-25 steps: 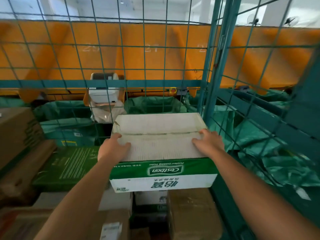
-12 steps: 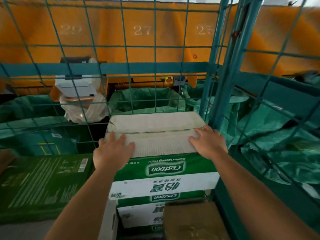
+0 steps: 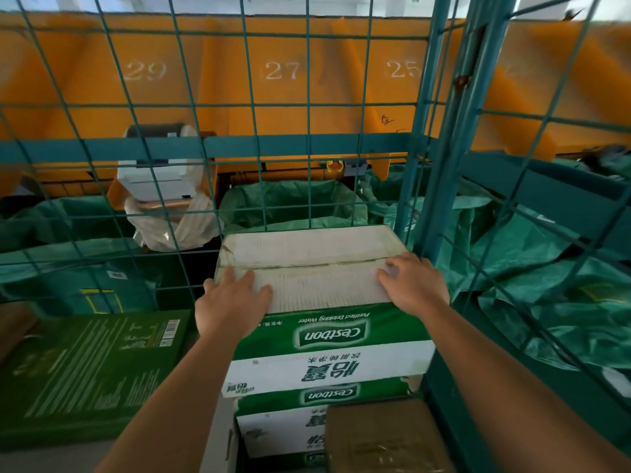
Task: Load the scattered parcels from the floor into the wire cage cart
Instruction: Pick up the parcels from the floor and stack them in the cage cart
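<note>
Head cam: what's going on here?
A person is stacking parcels inside a teal wire cage cart. Both hands lie flat on top of a green and white Cestbon water carton: the left hand near its left edge, the right hand near its right edge. That carton sits on a second Cestbon carton in the cart's back right corner. A dark green box lies to the left, a brown box in front.
</note>
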### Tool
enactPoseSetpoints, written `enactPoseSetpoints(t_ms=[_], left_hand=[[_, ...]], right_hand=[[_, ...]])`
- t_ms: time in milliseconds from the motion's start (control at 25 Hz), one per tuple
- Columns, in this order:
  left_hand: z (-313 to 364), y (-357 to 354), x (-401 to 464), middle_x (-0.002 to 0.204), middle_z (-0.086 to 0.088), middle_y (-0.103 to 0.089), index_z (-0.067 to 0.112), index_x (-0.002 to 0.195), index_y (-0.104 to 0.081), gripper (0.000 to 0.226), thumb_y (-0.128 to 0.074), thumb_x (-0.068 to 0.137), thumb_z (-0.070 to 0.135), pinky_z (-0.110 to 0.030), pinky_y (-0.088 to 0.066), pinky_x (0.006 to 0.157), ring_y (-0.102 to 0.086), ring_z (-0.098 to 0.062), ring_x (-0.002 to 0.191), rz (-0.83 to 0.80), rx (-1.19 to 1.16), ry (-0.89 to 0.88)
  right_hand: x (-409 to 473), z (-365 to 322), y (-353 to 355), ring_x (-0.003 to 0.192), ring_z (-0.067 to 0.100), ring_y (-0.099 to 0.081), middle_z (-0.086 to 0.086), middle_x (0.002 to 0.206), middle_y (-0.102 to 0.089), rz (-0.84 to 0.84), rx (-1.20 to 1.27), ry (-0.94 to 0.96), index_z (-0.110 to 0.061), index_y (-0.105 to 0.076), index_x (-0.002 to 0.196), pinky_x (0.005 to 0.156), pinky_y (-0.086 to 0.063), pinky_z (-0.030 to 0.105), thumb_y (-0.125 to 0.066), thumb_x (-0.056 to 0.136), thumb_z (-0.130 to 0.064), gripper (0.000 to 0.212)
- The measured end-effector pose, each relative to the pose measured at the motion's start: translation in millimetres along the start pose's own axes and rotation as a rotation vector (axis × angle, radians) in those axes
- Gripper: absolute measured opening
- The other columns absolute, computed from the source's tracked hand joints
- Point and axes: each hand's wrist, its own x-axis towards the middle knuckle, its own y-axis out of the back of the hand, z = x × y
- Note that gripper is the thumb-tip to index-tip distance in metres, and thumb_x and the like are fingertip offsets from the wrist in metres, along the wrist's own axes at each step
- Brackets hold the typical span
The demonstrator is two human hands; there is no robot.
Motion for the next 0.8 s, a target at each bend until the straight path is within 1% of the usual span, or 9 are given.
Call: enactPoseSetpoints(t_ms=[320, 400, 480, 560, 600, 680, 720, 800], left_hand=[[2, 2, 10, 0.148, -0.003, -0.032, 0.030, 0.143, -0.036, 0.055, -0.025, 0.095, 0.055, -0.040, -0.043, 0.083, -0.036, -0.032, 0.127, 0.008, -0.008, -0.003], [1, 0, 8, 0.149, -0.002, -0.032, 0.030, 0.142, -0.036, 0.054, -0.024, 0.096, 0.054, -0.038, -0.042, 0.081, -0.036, -0.032, 0.127, 0.014, -0.008, -0.008], [3, 0, 11, 0.149, -0.001, -0.032, 0.031, 0.142, -0.036, 0.054, -0.024, 0.096, 0.054, -0.038, -0.042, 0.081, -0.036, -0.031, 0.127, 0.032, -0.017, -0.001], [4, -1, 13, 0.150, -0.001, -0.032, 0.031, 0.143, -0.035, 0.054, -0.024, 0.096, 0.055, -0.038, -0.043, 0.081, -0.036, -0.031, 0.128, 0.041, -0.016, 0.000], [3, -1, 14, 0.150, -0.001, -0.032, 0.031, 0.143, -0.035, 0.054, -0.024, 0.096, 0.055, -0.038, -0.043, 0.081, -0.036, -0.031, 0.128, 0.036, -0.020, -0.003], [2, -2, 15, 0.147, -0.001, -0.036, 0.031, 0.140, -0.040, 0.052, -0.023, 0.096, 0.053, -0.038, -0.042, 0.081, -0.037, -0.030, 0.127, 0.034, -0.021, -0.003], [2, -3, 14, 0.144, -0.002, -0.039, 0.030, 0.135, -0.044, 0.051, -0.021, 0.096, 0.052, -0.039, -0.042, 0.083, -0.038, -0.030, 0.126, 0.041, -0.001, -0.001], [3, -1, 9, 0.140, -0.004, -0.045, 0.027, 0.127, -0.052, 0.052, -0.018, 0.096, 0.052, -0.047, -0.039, 0.097, -0.036, -0.030, 0.129, 0.049, 0.079, 0.029]], right_hand=[[12, -3, -1, 0.119, 0.022, -0.045, -0.005, 0.136, -0.051, 0.017, 0.010, -0.009, -0.029, -0.055, 0.131, 0.091, -0.041, 0.036, -0.037, 0.093, -0.052, 0.048], [11, -2, -3, 0.120, 0.022, -0.045, -0.005, 0.137, -0.051, 0.031, 0.004, -0.006, -0.029, -0.056, 0.130, 0.092, -0.040, 0.036, -0.037, 0.093, -0.052, 0.047], [14, -1, -3, 0.126, 0.022, -0.041, -0.006, 0.136, -0.052, 0.038, 0.004, -0.003, -0.028, -0.058, 0.127, 0.097, -0.038, 0.037, -0.038, 0.093, -0.051, 0.046], [14, -1, -3, 0.131, 0.022, -0.037, -0.006, 0.131, -0.055, 0.063, -0.002, 0.037, -0.026, -0.064, 0.120, 0.103, -0.034, 0.038, -0.038, 0.095, -0.047, 0.042], [13, -1, -3, 0.129, 0.021, -0.038, -0.006, 0.125, -0.057, 0.102, 0.000, 0.058, -0.024, -0.066, 0.114, 0.103, -0.034, 0.038, -0.038, 0.095, -0.044, 0.040], [10, 0, -4, 0.118, 0.020, -0.045, -0.005, 0.114, -0.061, 0.215, -0.007, 0.064, -0.020, -0.069, 0.102, 0.096, -0.038, 0.036, -0.038, 0.095, -0.036, 0.036], [7, -2, -4, 0.113, 0.020, -0.047, -0.003, 0.111, -0.062, 0.266, -0.051, 0.052, -0.017, -0.070, 0.099, 0.093, -0.039, 0.036, -0.036, 0.096, -0.034, 0.037], [-1, -7, 0, 0.109, 0.022, -0.048, 0.001, 0.111, -0.062, 0.301, -0.145, 0.015, -0.014, -0.068, 0.101, 0.089, -0.039, 0.036, -0.031, 0.099, -0.032, 0.041]])
